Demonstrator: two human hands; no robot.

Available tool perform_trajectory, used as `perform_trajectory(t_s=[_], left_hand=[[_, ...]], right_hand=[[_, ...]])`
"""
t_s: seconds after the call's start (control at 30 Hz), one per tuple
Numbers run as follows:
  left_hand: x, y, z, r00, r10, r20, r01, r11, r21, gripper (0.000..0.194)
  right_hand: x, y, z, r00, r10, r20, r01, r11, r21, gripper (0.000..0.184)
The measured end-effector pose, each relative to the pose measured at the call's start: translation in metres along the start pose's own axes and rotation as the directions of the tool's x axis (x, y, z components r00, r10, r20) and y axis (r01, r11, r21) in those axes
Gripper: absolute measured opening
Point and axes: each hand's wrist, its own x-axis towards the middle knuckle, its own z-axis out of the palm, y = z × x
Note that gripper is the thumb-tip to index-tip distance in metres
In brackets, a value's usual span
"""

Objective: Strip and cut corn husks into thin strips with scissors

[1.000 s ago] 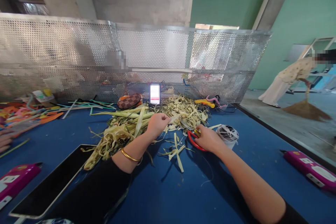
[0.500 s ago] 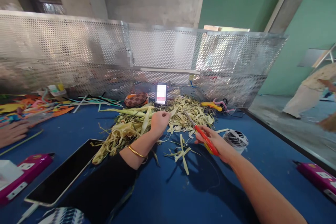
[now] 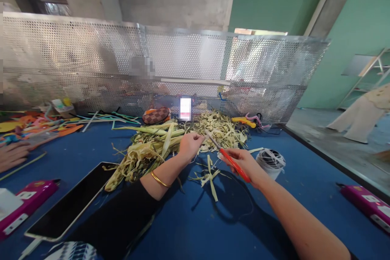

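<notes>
My left hand (image 3: 190,146), with a gold bangle on the wrist, is closed in a pinch on a small pale strip of dry husk, mostly hidden by the fingers. Red-handled scissors (image 3: 234,164) are gripped in my right hand (image 3: 245,163), their blades pointing up-left at the strip by my left fingertips. Below the hands, a cross-shaped piece made of husk strips (image 3: 211,176) lies on the blue table (image 3: 195,227). A bundle of dry husks (image 3: 140,156) lies left of my left hand. Behind both hands spreads a heap of cut husk scraps (image 3: 225,128).
A tablet-like device (image 3: 71,201) and purple power strips (image 3: 367,203) lie at the sides. A spool of white cord (image 3: 270,162) stands right. Behind are a lit phone (image 3: 185,109), a checkered pouch (image 3: 156,115) and a perforated metal screen (image 3: 189,57). Another person's hand (image 3: 14,156) rests left.
My left hand has moved right and slightly down, while my right hand has shifted left with the scissors. The blade tips are now close to the left fingertips. The person at right has moved.
</notes>
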Motion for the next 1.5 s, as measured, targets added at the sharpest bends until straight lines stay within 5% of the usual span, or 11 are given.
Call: perform_trajectory(t_s=[0.23, 0.37, 0.47, 0.6, 0.67, 0.73, 0.83, 0.9, 1.03, 1.23, 1.5], left_hand=[[0.006, -0.004, -0.004, 1.000, 0.010, -0.010, -0.011, 0.999, -0.034, 0.026], [0.006, 0.002, -0.009, 1.000, 0.029, 0.004, -0.029, 0.997, -0.070, 0.028], [0.004, 0.010, -0.016, 0.997, 0.071, 0.035, -0.069, 0.996, -0.064, 0.027], [0.001, 0.025, -0.027, 0.974, 0.168, 0.150, -0.174, 0.985, 0.024, 0.026], [-0.002, 0.033, -0.032, 0.950, 0.213, 0.228, -0.231, 0.971, 0.056, 0.024], [-0.008, 0.043, -0.035, 0.930, 0.231, 0.285, -0.265, 0.961, 0.085, 0.023], [-0.019, 0.056, -0.034, 0.913, 0.231, 0.337, -0.293, 0.945, 0.145, 0.027], [-0.026, 0.063, -0.032, 0.890, 0.237, 0.389, -0.319, 0.934, 0.160, 0.029], [-0.031, 0.067, -0.031, 0.848, 0.275, 0.452, -0.396, 0.896, 0.199, 0.030], [-0.011, 0.059, -0.051, 0.796, 0.290, 0.531, -0.371, 0.927, 0.051, 0.018], [0.003, 0.044, -0.049, 0.925, -0.007, 0.381, 0.148, 0.928, -0.342, 0.021]], right_hand=[[0.008, 0.012, -0.008, 0.992, -0.103, -0.069, 0.081, 0.959, -0.271, 0.046], [0.009, 0.015, -0.013, 0.968, -0.216, -0.129, 0.031, 0.610, -0.791, 0.031], [0.009, 0.017, -0.011, 0.974, -0.189, -0.129, -0.059, 0.336, -0.940, 0.030], [0.007, 0.018, -0.011, 0.986, -0.152, -0.071, -0.032, 0.249, -0.968, 0.027], [0.005, 0.016, -0.013, 0.977, -0.202, -0.073, -0.015, 0.275, -0.961, 0.019], [0.003, 0.013, -0.015, 0.938, -0.328, -0.115, 0.045, 0.442, -0.896, 0.020], [0.001, 0.008, -0.013, 0.896, -0.398, -0.197, 0.261, 0.830, -0.493, 0.023], [0.001, 0.005, -0.009, 0.931, -0.338, -0.139, 0.313, 0.933, -0.178, 0.026], [-0.003, 0.000, -0.006, 0.965, -0.257, 0.046, 0.257, 0.966, 0.010, 0.019], [-0.010, -0.010, -0.024, 0.962, -0.260, 0.081, 0.258, 0.965, 0.034, 0.020], [-0.012, -0.012, -0.029, 0.888, -0.446, 0.110, 0.445, 0.895, 0.030, 0.042]])
